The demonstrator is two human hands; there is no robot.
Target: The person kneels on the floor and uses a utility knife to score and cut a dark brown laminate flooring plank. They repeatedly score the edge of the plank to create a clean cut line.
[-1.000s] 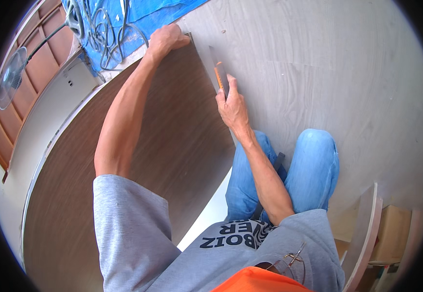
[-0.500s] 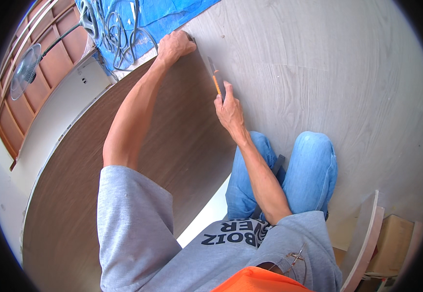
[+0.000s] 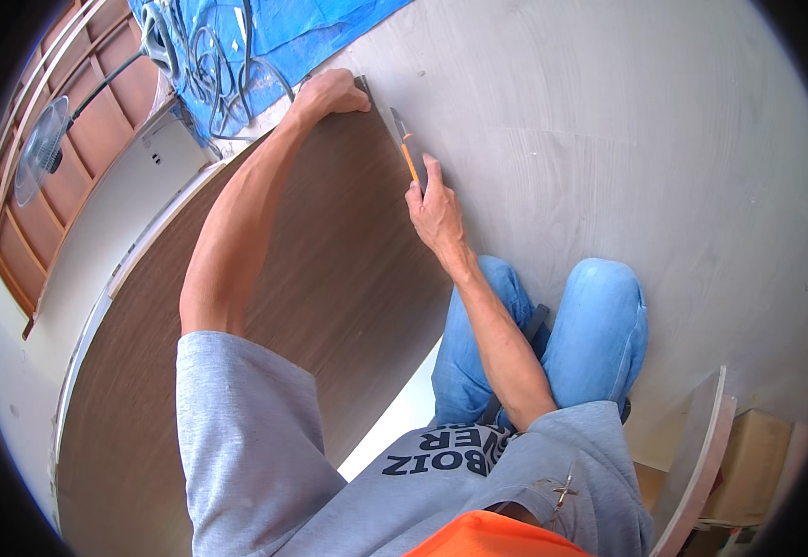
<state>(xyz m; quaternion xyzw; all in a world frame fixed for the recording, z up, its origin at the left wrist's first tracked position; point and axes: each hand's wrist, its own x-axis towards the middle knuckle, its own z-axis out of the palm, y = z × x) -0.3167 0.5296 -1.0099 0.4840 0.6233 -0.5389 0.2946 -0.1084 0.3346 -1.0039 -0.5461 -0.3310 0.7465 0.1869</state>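
My left hand [image 3: 332, 93] is closed over the far edge of a long dark brown wood-grain panel [image 3: 330, 232], near its far right corner. The panel lies to my left, its left side bowed by the lens. In my right hand [image 3: 437, 209] is a utility knife [image 3: 410, 158] with an orange and dark body. Its thin grey tip points away from me, close beside the panel's right edge. From this view I cannot tell whether the tip touches anything.
Pale wood-grain floor [image 3: 590, 167] spreads to the right of the panel. Blue sheeting [image 3: 330, 28] with a tangled dark cable [image 3: 223, 84] lies at the far left, near a fan [image 3: 44, 153]. A board [image 3: 697, 464] and a cardboard box [image 3: 748, 464] stand at the near right.
The panel has shifted a little, and a pale strip now shows along its far left edge. My left hand has come slightly nearer with it. The knife has barely moved.
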